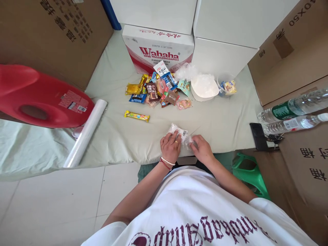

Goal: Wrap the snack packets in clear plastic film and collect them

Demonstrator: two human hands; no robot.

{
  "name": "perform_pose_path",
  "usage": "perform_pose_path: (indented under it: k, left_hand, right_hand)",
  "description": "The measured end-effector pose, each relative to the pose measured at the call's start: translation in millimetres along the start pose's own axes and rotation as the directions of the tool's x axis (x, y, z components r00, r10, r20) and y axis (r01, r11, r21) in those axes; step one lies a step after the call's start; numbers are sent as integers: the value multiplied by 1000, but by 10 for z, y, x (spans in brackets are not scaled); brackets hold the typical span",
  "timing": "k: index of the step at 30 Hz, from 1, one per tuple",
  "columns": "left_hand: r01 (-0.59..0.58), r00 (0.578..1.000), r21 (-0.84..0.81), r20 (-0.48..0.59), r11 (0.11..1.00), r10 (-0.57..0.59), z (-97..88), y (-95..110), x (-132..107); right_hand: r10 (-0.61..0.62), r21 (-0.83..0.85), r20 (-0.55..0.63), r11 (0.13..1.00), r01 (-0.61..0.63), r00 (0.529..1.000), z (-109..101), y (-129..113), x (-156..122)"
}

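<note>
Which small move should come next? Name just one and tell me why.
Probably fold the loose clear film over the white packet with the right hand: that hand is at the film, which sticks out past the packet on its right side, while the left hand rests on the packet.

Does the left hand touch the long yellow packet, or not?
Apart: in the head view, pale cloth shows plainly between the left hand and the long yellow packet.
</note>
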State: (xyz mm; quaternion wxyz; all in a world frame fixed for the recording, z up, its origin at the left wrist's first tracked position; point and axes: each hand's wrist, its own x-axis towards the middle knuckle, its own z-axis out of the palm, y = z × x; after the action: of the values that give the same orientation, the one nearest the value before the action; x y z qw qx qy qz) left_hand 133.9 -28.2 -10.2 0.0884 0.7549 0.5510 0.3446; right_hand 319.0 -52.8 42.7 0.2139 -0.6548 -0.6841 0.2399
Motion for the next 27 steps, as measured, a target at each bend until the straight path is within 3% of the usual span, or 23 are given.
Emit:
perform_pose_path:
  k: [4, 10, 14, 19, 24, 27]
  left_hand:
    - [-30, 998, -25, 59, 999, 31, 19, -29, -1]
    - [-104, 993, -65, 44, 992, 107, -80, -198, 17]
    - [-207, 978, -163, -25, 965, 206, -302, -352, -140]
    - [-85, 989, -153, -130, 985, 65, -527, -574, -196]
    - [-28, 985, -80, -173, 996, 14, -542, -727, 25]
    - [-20, 990, -66, -138, 998, 10, -496, -759, 61]
  right_hand:
    - [6, 109, 6, 994, -7, 1000, -25, -354, 418]
    - [-18, -120, 92, 992, 29, 996, 295, -789, 922]
    - [-42, -205, 105, 977, 63, 994, 418, -821, 910]
    - [-164, -352, 116, 916, 195, 980, 459, -855, 800]
    - [-96, -475, 147, 866, 155, 984, 447, -959, 845]
    - [-109, -424, 109, 894, 146, 988, 295, -842, 862]
